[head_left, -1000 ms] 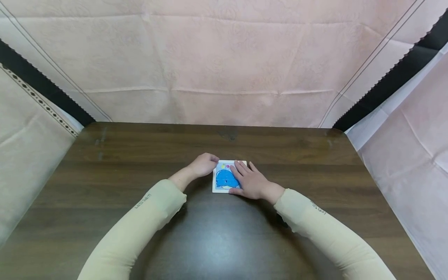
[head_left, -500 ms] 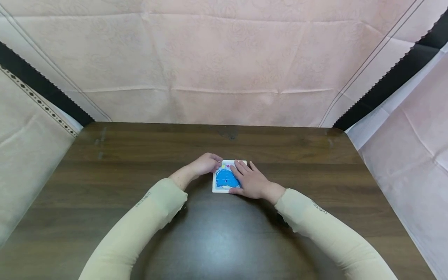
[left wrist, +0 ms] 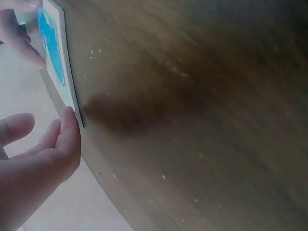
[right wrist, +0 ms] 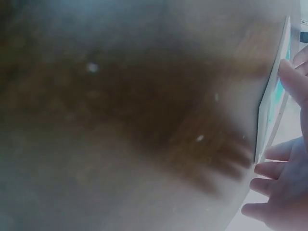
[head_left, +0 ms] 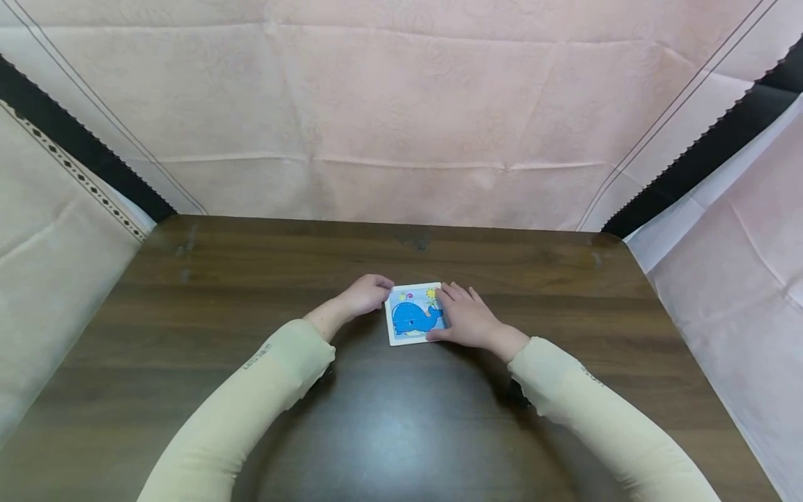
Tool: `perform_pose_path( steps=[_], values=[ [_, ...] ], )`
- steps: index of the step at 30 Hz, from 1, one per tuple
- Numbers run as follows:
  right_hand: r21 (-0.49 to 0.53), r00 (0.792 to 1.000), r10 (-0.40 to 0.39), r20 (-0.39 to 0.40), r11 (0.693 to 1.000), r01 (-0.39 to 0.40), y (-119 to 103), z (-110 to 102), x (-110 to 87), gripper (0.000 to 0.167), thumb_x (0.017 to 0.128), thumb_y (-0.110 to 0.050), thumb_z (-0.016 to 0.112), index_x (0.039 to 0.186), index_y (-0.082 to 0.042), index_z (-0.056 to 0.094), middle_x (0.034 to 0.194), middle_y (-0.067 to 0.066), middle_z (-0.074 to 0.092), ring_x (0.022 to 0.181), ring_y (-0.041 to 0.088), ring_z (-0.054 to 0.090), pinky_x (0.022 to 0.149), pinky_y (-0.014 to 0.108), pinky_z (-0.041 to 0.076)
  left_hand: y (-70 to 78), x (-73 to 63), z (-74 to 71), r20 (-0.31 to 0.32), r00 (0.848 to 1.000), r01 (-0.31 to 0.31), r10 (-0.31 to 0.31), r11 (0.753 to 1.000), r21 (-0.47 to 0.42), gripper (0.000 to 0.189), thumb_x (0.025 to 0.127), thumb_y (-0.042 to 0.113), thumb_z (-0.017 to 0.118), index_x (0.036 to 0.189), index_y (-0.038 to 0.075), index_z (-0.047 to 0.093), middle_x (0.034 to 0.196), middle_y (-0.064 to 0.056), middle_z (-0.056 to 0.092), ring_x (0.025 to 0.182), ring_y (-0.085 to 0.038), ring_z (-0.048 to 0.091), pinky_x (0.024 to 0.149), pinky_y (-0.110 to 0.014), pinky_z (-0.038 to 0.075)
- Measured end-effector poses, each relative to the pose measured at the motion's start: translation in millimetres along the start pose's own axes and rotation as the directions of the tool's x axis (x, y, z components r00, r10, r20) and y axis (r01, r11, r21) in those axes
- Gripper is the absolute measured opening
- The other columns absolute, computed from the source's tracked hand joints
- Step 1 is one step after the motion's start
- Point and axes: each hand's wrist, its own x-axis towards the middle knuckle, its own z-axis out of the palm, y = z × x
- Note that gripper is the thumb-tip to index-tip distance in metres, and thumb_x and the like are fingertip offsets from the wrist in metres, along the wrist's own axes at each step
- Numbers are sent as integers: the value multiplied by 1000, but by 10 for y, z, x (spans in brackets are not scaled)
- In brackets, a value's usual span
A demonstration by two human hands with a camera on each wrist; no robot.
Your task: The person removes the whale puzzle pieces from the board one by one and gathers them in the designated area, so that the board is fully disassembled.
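A square, white-edged board (head_left: pixel 413 318) with a blue whale and a yellow sun lies on the table, turned slightly. My left hand (head_left: pixel 366 295) is at its left side; in the left wrist view a fingertip of this left hand (left wrist: pixel 50 151) touches the corner of the board (left wrist: pixel 54 45), while the thumb stays apart from it. My right hand (head_left: pixel 467 318) spans the right side, covering part of the picture's right edge. In the right wrist view, the thumb of this right hand (right wrist: pixel 286 180) rests on the board (right wrist: pixel 262 122), with the fingers spread by its far corner.
The brown wood-grain table (head_left: pixel 301 432) reaches back to a pale pink cloth wall (head_left: pixel 401 125). Cloth also hangs at the left and right, with black strips (head_left: pixel 702 150) along the corners. Small light specks (left wrist: pixel 163 176) dot the tabletop.
My right hand has drawn back rightward from over the picture to its right edge, uncovering the whale's tail and the sun. The board has shifted slightly right and turned. My left hand has barely moved.
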Motion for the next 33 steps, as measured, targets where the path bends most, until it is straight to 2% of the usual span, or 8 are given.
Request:
perform_pose_path(
  steps=[5, 11, 19, 33],
  values=[
    [-12, 1000, 15, 10, 1000, -15, 13, 11, 1, 88, 77, -58, 65, 144, -9, 35, 153, 12, 29, 142, 34, 22, 113, 59, 14, 9, 10, 14, -35, 999, -4, 6, 997, 77, 41, 96, 19, 45, 132, 1, 48, 135, -17, 49, 124, -31, 47, 105, -44, 40],
    [10, 999, 31, 12, 999, -31, 14, 19, -1, 88, 77, -56, 66, 144, -8, 35, 152, 13, 29, 141, 35, 23, 112, 61, 16, 22, -11, 28, -47, 999, 4, 1, 994, 110, 39, 96, 19, 45, 131, 1, 49, 134, -17, 51, 125, -31, 47, 106, -46, 39],
    [19, 999, 46, 28, 999, -47, 10, 23, -21, 89, 79, -55, 64, 146, -8, 31, 154, 13, 26, 143, 34, 20, 112, 61, 14, 45, -30, 27, -65, 998, 9, -3, 996, 94, 38, 97, 20, 45, 129, 2, 52, 134, -16, 51, 124, -32, 47, 106, -47, 39],
    [9, 999, 39, 37, 999, -40, -16, -5, -28, 89, 80, -55, 63, 145, -5, 30, 153, 16, 25, 143, 34, 19, 112, 63, 14, 102, -38, 6, -50, 998, 49, -46, 997, 55, 40, 97, 21, 43, 130, 1, 52, 132, -16, 53, 120, -31, 50, 103, -46, 41]
  ],
)
